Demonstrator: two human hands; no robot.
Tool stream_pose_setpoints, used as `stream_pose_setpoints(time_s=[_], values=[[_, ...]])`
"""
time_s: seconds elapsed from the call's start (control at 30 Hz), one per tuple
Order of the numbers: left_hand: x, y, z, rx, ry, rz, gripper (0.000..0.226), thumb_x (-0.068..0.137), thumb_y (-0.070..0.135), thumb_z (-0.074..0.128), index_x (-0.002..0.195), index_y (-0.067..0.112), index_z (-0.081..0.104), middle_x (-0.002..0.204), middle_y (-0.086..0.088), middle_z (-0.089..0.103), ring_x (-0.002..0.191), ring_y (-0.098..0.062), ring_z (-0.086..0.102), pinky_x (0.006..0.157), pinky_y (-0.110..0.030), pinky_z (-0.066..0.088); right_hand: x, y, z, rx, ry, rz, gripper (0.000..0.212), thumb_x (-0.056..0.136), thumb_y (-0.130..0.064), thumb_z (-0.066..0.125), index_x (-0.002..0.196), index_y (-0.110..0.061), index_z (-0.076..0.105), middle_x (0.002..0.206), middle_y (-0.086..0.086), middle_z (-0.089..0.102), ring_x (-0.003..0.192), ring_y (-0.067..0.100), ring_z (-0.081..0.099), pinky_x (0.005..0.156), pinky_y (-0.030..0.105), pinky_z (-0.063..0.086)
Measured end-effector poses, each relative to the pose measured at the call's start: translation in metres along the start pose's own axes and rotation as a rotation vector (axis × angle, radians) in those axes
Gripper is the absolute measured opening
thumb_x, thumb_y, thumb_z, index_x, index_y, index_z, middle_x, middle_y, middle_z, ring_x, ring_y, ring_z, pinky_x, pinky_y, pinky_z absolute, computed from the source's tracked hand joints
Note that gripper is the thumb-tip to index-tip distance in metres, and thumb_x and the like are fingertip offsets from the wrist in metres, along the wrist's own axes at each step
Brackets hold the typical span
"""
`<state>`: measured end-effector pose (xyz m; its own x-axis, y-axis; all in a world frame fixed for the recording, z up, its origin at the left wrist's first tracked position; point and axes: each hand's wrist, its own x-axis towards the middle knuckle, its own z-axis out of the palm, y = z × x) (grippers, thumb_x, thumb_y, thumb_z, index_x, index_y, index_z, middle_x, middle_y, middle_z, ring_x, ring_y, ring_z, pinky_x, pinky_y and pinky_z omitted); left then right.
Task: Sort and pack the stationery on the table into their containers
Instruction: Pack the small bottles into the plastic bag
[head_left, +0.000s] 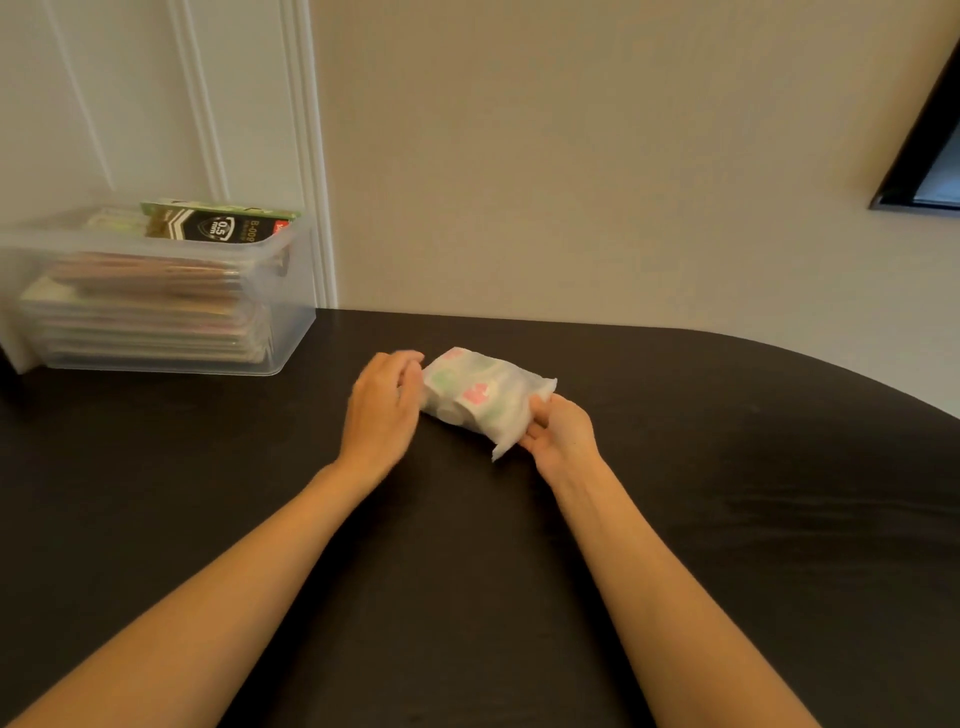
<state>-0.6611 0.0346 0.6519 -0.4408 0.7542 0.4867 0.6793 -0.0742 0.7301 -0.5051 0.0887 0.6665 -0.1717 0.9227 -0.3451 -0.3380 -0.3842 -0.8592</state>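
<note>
At 10 o'clock on the dark brown table (727, 493) stands a clear rectangular plastic container (293, 317) filled with a stack of flat packets (145, 312); a green and black cardboard box (218, 224) marked 0.5 mm lies on top. Mid-table, a white crinkled plastic packet (478, 395) with pink and green shapes hangs between both hands. The right hand (561, 434), at its 4 o'clock end, pinches it, thumb on top. The left hand (382, 410), at its 9 o'clock end, has curled fingers, too blurred to tell if they grip.
</note>
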Motion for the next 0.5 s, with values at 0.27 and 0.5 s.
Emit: stream_pose_setpoints(time_s=[0.27,0.5], values=[[0.015,0.022,-0.022,-0.090,-0.273,-0.504,0.052,0.100,0.040,0.025,0.139,0.009,0.036,0.135,-0.009,0.047,0.114,-0.023,0.048,0.085,-0.030,0.035,-0.011,-0.001,-0.005,0.197,-0.074,0.103,0.019,0.095,-0.003,0.043,0.108,-0.006,0.057,0.114,0.017,0.062,0.107,0.034,0.060,0.094,0.049,0.048],[0.049,-0.009,-0.036,-0.721,-0.330,-0.904,0.051,0.083,0.057,0.056,0.117,0.018,0.057,0.104,-0.009,0.069,0.095,-0.027,0.067,0.090,-0.045,0.052,0.024,-0.013,0.029,0.237,-0.123,0.178,0.027,0.095,-0.004,0.041,0.117,-0.010,0.055,0.118,0.017,0.061,0.110,0.036,0.059,0.096,0.050,0.047]])
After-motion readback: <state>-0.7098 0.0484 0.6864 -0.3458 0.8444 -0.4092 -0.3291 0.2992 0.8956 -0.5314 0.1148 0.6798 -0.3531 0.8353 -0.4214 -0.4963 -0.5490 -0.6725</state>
